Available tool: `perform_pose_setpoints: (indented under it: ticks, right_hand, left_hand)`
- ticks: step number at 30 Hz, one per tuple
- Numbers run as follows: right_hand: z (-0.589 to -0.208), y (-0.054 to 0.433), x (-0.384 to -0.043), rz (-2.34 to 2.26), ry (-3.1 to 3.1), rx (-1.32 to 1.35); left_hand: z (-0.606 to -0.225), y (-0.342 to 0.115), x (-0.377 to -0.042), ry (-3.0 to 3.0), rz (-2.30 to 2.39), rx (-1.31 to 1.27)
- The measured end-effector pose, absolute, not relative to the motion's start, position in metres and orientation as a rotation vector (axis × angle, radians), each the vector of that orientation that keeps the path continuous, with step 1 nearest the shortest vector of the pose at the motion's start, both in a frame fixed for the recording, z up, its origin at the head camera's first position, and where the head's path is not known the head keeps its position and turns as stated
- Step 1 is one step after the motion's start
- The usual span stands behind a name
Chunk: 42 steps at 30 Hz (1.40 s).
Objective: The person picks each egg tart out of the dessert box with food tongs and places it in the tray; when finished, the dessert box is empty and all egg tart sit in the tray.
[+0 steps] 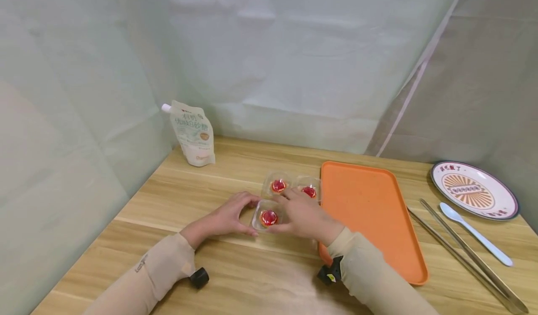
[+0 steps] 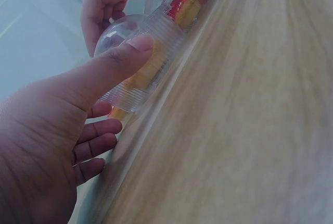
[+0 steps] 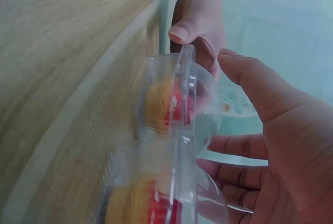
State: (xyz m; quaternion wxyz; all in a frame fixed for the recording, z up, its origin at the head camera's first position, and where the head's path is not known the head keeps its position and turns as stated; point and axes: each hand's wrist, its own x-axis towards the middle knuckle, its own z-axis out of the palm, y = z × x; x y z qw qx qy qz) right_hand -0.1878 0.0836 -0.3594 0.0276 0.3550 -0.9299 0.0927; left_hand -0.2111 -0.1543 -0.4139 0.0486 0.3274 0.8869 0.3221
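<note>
A clear domed plastic box [image 1: 267,216] holding a yellow pastry with a red top sits between the two hands. My left hand [image 1: 233,214] is at its left side, thumb and fingers spread around the near and far corners. In the left wrist view the left thumb [image 2: 117,67] overlaps the ridged box wall. The right hand [image 1: 303,214] reaches over the box's right side with fingers extended. Its thumb stands away from the dome in the right wrist view. Another boxed pastry [image 3: 140,203] lies nearer that wrist, largely hidden under the hand in the head view.
Two more boxed pastries, one at the left [image 1: 277,185] and one at the right [image 1: 308,189], stand just behind. An orange tray [image 1: 361,203] adjoins them. Farther right lie metal tongs [image 1: 466,249], a light-blue spoon [image 1: 477,233] and a patterned plate [image 1: 475,191]. A spouted pouch [image 1: 193,135] stands at back left.
</note>
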Motion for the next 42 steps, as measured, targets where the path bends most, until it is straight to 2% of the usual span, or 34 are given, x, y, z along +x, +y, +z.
perform_pose_setpoints:
  ticks: [11, 42]
  right_hand:
    - [-0.367, 0.073, -0.189, 0.164, -2.867, 1.03]
    - [-0.369, 0.071, -0.189, 0.194, -2.816, 1.083]
  left_hand:
    - [-0.415, -0.155, -0.211, 2.689, 0.996, 0.992]
    - [-0.413, -0.155, -0.211, 2.699, 0.982, 0.989]
